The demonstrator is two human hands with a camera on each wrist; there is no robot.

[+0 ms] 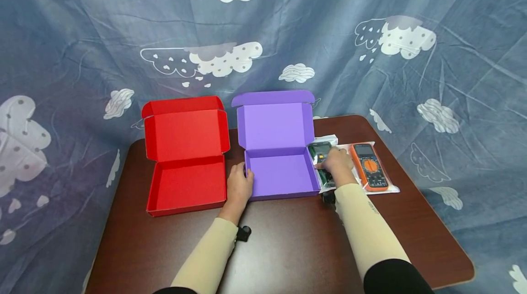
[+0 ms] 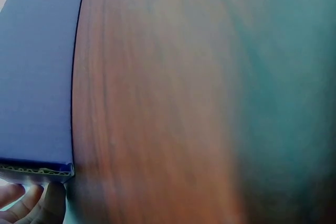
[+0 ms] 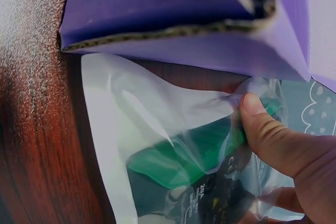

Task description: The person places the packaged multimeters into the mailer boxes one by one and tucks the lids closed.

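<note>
An open purple cardboard box (image 1: 280, 175) stands mid-table with its lid raised. My left hand (image 1: 239, 185) is at its left wall, thumb at the wall's edge and fingers outside; in the left wrist view, several fingertips (image 2: 31, 203) show against the cardboard. To the right of the box, my right hand (image 1: 338, 163) grips a clear plastic bag holding a green and black multimeter (image 1: 320, 151). In the right wrist view, the thumb (image 3: 262, 116) presses the bag (image 3: 110, 98) close beside the purple wall, other fingers being partly hidden beneath the plastic.
An open red cardboard box (image 1: 189, 184) stands left of the purple one. An orange multimeter (image 1: 370, 166) in a clear bag lies to the right of my right hand. Behind the brown table (image 1: 288, 248) hangs a blue cloud-patterned curtain (image 1: 329, 24).
</note>
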